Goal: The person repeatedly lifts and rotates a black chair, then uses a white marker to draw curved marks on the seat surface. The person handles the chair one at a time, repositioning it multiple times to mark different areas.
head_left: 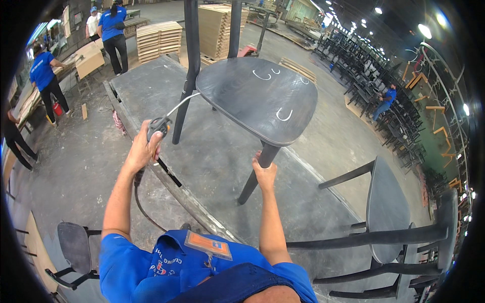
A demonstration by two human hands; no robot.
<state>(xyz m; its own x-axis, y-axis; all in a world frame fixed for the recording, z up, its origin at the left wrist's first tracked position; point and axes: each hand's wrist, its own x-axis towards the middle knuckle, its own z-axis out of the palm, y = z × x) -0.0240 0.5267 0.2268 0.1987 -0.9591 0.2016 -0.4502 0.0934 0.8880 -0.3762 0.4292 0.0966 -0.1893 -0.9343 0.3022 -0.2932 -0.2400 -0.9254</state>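
Observation:
A black wooden chair (pixel 237 96) stands upright on a low dark platform (pixel 136 83) in front of me. Several white curved marks show on its seat. My right hand (pixel 265 171) is wrapped round the top of its near leg (pixel 247 189), just under the seat. In my left hand (pixel 145 146) is an air blow gun (pixel 160 125), its long thin nozzle pointing at the seat's left edge. A dark hose (pixel 140 207) hangs down from the gun toward my body.
A second black chair (pixel 386 212) lies tipped on the right, its legs reaching toward me. Another dark chair (pixel 76 247) is at lower left. Wooden board stacks (pixel 159 40) stand behind. Co-workers in blue (pixel 112 25) are at far left; one person (pixel 386 98) is by stacked chairs (pixel 364 76).

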